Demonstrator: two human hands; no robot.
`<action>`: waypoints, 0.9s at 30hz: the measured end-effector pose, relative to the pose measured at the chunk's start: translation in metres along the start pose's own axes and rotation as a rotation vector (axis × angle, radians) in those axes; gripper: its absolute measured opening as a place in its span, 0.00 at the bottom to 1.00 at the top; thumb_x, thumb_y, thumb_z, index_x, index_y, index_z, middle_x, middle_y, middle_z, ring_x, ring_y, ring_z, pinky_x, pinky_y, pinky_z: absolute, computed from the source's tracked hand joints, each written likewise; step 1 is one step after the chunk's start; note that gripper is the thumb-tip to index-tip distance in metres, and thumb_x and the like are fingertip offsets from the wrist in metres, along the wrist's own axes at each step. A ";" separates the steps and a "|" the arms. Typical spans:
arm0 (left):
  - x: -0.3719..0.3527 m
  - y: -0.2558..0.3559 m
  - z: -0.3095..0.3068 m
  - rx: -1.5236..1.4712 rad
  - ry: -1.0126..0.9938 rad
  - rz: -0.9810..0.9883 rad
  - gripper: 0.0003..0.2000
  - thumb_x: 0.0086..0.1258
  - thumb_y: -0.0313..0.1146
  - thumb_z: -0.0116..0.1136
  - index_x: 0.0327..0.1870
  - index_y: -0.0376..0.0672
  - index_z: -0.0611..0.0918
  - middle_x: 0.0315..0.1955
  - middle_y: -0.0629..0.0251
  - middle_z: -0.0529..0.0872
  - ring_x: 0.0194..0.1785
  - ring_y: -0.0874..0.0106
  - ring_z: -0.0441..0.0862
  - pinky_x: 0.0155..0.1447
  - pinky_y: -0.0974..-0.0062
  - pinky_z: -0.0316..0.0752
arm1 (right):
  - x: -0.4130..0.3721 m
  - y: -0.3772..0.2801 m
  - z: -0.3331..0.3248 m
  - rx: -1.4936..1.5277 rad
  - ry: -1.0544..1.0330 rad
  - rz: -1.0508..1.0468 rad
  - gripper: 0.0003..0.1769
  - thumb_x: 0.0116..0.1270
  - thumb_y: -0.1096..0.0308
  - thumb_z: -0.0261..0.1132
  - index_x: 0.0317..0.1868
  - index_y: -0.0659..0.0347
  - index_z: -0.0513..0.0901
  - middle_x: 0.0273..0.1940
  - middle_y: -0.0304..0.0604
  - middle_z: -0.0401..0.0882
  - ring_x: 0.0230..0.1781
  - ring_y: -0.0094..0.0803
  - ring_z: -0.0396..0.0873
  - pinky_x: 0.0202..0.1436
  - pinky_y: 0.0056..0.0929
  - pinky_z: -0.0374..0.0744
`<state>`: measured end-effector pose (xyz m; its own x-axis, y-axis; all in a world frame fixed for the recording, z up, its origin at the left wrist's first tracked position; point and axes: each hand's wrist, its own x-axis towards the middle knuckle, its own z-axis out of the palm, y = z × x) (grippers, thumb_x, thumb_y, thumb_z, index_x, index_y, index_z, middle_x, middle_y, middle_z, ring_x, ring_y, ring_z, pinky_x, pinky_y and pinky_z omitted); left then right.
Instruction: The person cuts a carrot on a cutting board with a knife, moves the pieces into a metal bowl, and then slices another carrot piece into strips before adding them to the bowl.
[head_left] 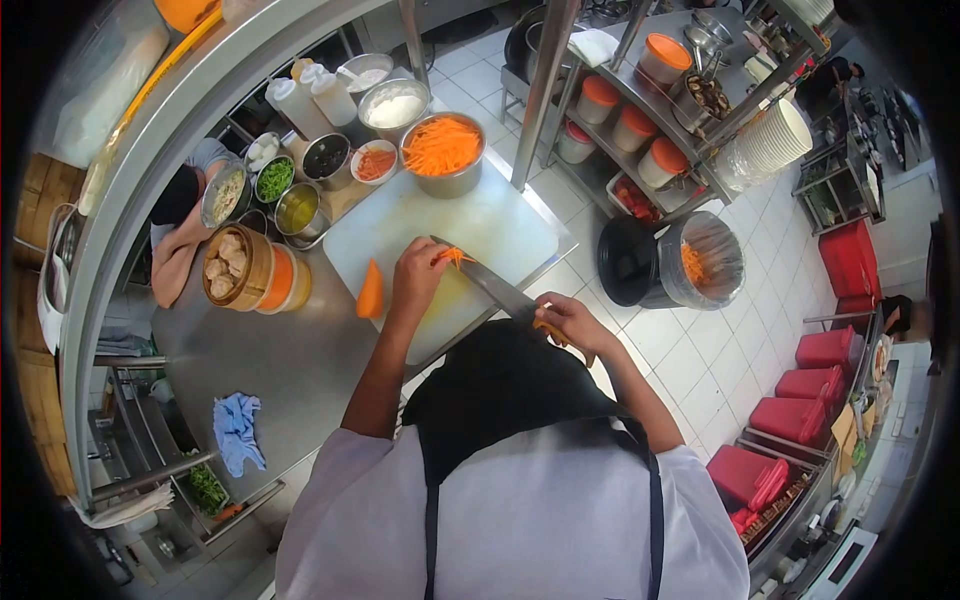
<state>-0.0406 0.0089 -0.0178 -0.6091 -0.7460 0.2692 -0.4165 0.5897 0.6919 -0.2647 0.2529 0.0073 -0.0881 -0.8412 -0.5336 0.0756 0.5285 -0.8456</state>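
A white cutting board point(450, 215) lies on the steel counter. My right hand point(568, 325) is closed round the handle of a knife point(495, 287), whose blade points up and left over the board. Near the blade's tip, my left hand point(419, 272) pinches some orange carrot shreds point(456, 255). An uncut piece of carrot point(370, 290) rests on the board's left part, beside my left wrist. At the board's top edge stands a steel pot point(450, 183) heaped with shredded carrot point(441, 146).
Left of the board are a bamboo steamer point(255, 270) with dumplings, bowls of chopped food and squeeze bottles point(330, 95). A blue cloth point(238, 433) lies lower left. Another person's arm point(178, 255) rests at the counter's left. A lined bin point(700, 262) stands right.
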 end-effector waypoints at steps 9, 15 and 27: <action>0.108 0.053 -0.047 0.030 0.193 0.211 0.10 0.67 0.24 0.71 0.49 0.37 0.90 0.44 0.58 0.88 0.45 0.61 0.89 0.50 0.66 0.84 | -0.019 -0.095 -0.002 -0.060 0.195 -0.202 0.13 0.82 0.59 0.64 0.54 0.59 0.81 0.29 0.35 0.79 0.23 0.19 0.76 0.25 0.24 0.73; 0.171 0.026 -0.034 0.246 0.332 0.309 0.14 0.67 0.19 0.61 0.53 0.35 0.88 0.52 0.52 0.87 0.58 0.52 0.84 0.64 0.58 0.78 | 0.022 -0.133 0.007 -0.585 0.593 -0.319 0.16 0.77 0.58 0.67 0.56 0.59 0.83 0.28 0.41 0.83 0.23 0.25 0.82 0.29 0.31 0.78; 0.130 0.045 -0.008 0.478 0.122 0.377 0.35 0.65 0.14 0.52 0.77 0.47 0.76 0.81 0.48 0.65 0.83 0.46 0.60 0.84 0.42 0.54 | -0.017 -0.162 -0.009 0.060 0.156 -0.137 0.16 0.82 0.59 0.64 0.56 0.64 0.79 0.32 0.38 0.80 0.24 0.23 0.78 0.27 0.24 0.75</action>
<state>-0.1333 -0.0640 0.0542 -0.7034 -0.4729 0.5306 -0.4611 0.8717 0.1657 -0.2847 0.1823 0.1535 -0.2541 -0.8741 -0.4139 0.1107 0.3988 -0.9103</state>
